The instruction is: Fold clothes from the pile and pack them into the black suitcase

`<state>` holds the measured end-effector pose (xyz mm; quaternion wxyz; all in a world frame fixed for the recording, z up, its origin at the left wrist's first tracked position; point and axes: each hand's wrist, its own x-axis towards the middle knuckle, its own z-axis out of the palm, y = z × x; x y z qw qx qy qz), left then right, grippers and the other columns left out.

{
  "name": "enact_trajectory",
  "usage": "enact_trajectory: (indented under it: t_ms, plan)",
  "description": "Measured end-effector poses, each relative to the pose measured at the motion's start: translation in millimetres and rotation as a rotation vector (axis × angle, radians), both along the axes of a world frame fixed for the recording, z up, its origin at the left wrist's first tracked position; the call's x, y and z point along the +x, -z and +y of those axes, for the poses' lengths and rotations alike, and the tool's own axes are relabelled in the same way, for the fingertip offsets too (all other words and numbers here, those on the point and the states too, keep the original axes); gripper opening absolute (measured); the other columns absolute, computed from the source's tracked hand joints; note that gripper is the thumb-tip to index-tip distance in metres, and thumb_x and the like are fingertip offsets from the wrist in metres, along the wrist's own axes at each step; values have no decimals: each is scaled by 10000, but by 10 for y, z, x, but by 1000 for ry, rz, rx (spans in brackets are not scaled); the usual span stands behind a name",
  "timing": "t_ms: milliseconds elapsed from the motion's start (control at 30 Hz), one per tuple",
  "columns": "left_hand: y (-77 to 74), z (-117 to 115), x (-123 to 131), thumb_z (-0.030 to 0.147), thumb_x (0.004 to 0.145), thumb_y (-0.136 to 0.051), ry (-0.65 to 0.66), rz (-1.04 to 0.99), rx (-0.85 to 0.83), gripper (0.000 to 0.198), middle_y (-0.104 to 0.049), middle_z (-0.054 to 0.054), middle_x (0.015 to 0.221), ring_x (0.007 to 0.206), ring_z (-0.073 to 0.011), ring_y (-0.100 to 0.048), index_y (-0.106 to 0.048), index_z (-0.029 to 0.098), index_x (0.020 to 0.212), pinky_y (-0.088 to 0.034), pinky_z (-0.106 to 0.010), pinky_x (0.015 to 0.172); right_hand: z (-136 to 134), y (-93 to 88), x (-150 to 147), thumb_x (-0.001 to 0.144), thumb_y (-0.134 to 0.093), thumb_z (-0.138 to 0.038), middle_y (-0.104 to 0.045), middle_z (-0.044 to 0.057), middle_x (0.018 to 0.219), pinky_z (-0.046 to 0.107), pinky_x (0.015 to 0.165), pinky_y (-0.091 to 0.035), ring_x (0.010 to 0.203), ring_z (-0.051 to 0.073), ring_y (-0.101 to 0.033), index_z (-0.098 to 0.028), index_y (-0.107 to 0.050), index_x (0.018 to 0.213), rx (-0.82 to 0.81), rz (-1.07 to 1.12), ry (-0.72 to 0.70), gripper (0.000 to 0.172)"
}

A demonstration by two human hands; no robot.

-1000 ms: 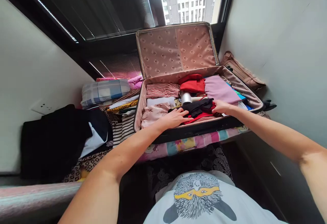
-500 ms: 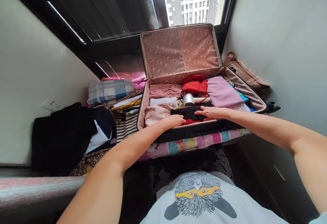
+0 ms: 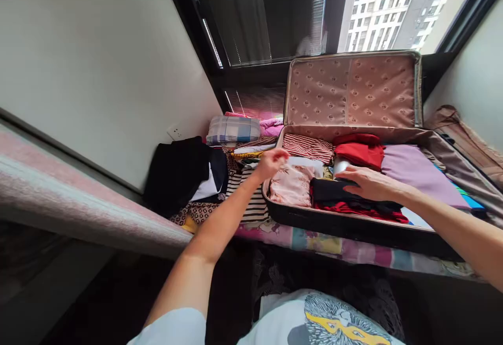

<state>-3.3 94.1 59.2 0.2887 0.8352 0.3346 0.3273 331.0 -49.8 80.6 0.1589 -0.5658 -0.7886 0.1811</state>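
Observation:
An open suitcase [image 3: 346,224] holds folded clothes. My left hand [image 3: 272,163] hovers above its left rim, fingers loosely bent and holding nothing that I can see. Close to it are a pale pink patterned garment [image 3: 291,186] and a red-and-white striped one [image 3: 308,147]. My right hand [image 3: 367,182] is over a black folded garment [image 3: 334,192], fingers stretched out and apart, with nothing gripped. Red fabric [image 3: 363,214] shows beneath the black garment. Partly hidden by my right hand is a silver cylindrical thing [image 3: 340,165]. A red garment [image 3: 359,151] and a lilac garment [image 3: 420,174] lie beyond.
The suitcase lid [image 3: 353,90] leans up by the window. To the left lie black clothes [image 3: 176,177], striped clothes [image 3: 253,203] and a plaid bundle [image 3: 233,129]. A wall [image 3: 98,72] bounds the left side. A brown bag-like thing [image 3: 467,130] is at the right.
My view has swung left. My left hand has left the black garment and moved to the suitcase's left rim. My right hand has lifted off the black garment, which lies flat in the suitcase.

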Motion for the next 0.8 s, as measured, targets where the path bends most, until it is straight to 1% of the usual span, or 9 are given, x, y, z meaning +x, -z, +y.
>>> enact_trajectory:
  t_ms: [100,133,200,267,400,467,533,667,800]
  plan:
    - [44,552,-501,245,953,-555,-420,144,24,350,-704,-165,1235,1131,-239,-669,-645,107,1262,-527,-371,1027,374,-89,-371,895,-641,-286,-688,140,1215,425,978,-517,1078,302,-680,-266,-732,1300,51,-99,-102,416]
    - [65,735,-627,255,938,-591,-500,245,30,416,-666,-186,1318,1222,-258,-633,-619,98,1322,-490,-376,1083,513,-98,-495,903,-641,-276,-677,143,1249,417,994,-509,1114,301,-670,-257,-726,1305,74,-97,-106,411]
    - [118,1078,-801,275,930,-619,-575,447,32,527,-583,-198,1453,1359,-286,-546,-559,106,1425,-418,-386,1160,805,-106,-734,918,-639,-266,-665,147,1274,402,1004,-498,1148,299,-654,-242,-716,1312,108,-98,-126,402]
    - [181,1388,-888,283,962,-571,-572,624,31,542,-528,-185,1530,1409,-309,-499,-521,141,1483,-384,-426,1182,1120,-128,-952,927,-620,-238,-664,144,1255,380,993,-490,1141,287,-649,-226,-705,1318,133,-115,-161,400]
    - [332,1940,-975,248,977,-516,-463,875,11,521,-523,-192,1546,1401,-357,-502,-542,161,1490,-369,-520,1166,1882,-239,-1330,950,-547,-191,-668,143,1199,330,933,-472,1080,256,-645,-178,-704,1278,198,-190,-194,364]
    - [414,2186,-1043,236,946,-562,-425,920,-23,542,-552,-189,1525,1390,-359,-518,-559,168,1483,-362,-519,1167,2338,-266,-1510,956,-522,-179,-673,151,1200,319,901,-466,1055,250,-645,-155,-704,1260,216,-253,-182,355]
    - [492,2403,-1133,243,909,-619,-397,940,-70,560,-604,-159,1486,1357,-336,-560,-587,200,1467,-389,-463,1152,2814,-219,-1692,942,-525,-155,-682,156,1218,313,884,-467,1062,253,-650,-144,-705,1247,190,-333,-173,354]
    - [620,2715,-1301,280,902,-627,-270,936,-167,513,-701,-75,1384,1283,-275,-638,-659,269,1414,-454,-325,1085,3646,116,-2033,855,-629,-85,-703,165,1250,357,947,-482,1158,302,-643,-145,-706,1248,24,-417,-188,404]
    - [722,2852,-1353,270,903,-587,-251,884,-201,535,-713,-79,1366,1261,-282,-660,-656,254,1433,-469,-339,1085,4140,577,-2306,718,-775,-62,-723,185,1214,527,1028,-450,1192,382,-628,-132,-712,1257,-115,-284,-194,547]
